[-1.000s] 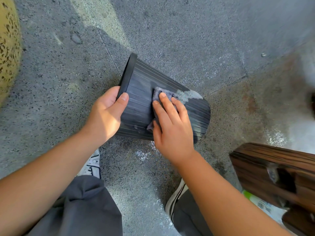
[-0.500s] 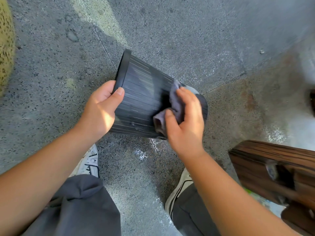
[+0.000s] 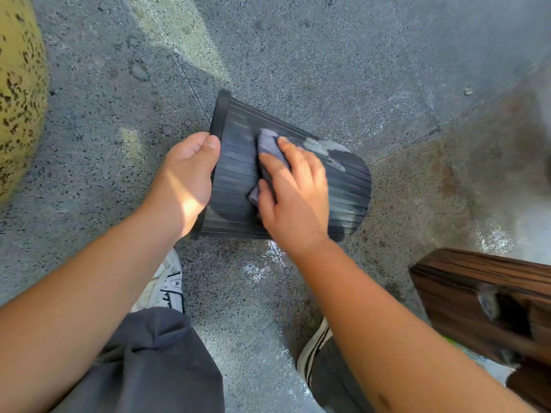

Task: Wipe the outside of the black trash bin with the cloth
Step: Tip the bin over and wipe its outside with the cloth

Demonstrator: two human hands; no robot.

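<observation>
The black ribbed trash bin lies on its side on the stone floor, rim toward the left, base toward the right. A pale grey smear marks its upper side near the base. My left hand grips the rim end, thumb on the outer wall. My right hand presses a grey cloth flat against the middle of the bin's side, fingers stretched over it. Most of the cloth is hidden under that hand.
Speckled grey floor lies all round the bin. A brown wooden piece stands at the lower right. A yellow speckled object fills the left edge. My two shoes and grey trousers are below the bin.
My right hand has slid the cloth from the bin's base end back toward the rim, and its fingers have flattened. My left hand still holds the rim.
</observation>
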